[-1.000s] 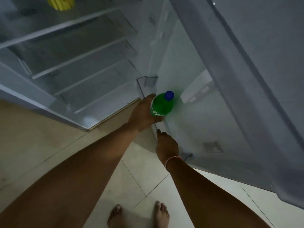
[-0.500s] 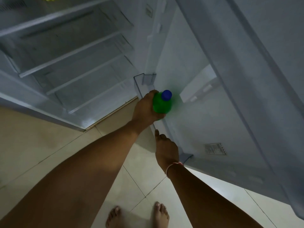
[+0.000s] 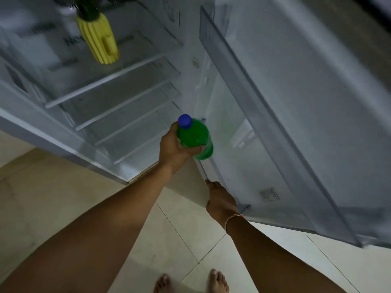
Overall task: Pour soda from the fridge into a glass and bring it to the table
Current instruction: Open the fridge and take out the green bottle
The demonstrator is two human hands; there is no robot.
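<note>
Left hand (image 3: 176, 148) wrapped the green soda bottle (image 3: 195, 137) just outside the fridge door (image 3: 275, 123); right hand (image 3: 221, 200) gripped that door's lower edge. Smooth bottle held one-handed, so it could slip.

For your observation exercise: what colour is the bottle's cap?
Blue; the cap tops the green bottle, clearest in the head view.

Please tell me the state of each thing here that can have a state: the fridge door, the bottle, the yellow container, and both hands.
Fridge door: open.
Green bottle: capped with a blue cap, upright, held.
Left hand: closed around the bottle.
Right hand: on the door's lower edge, holding nothing else.
Yellow container: standing on an upper shelf.
Lower shelves: bare.
</note>
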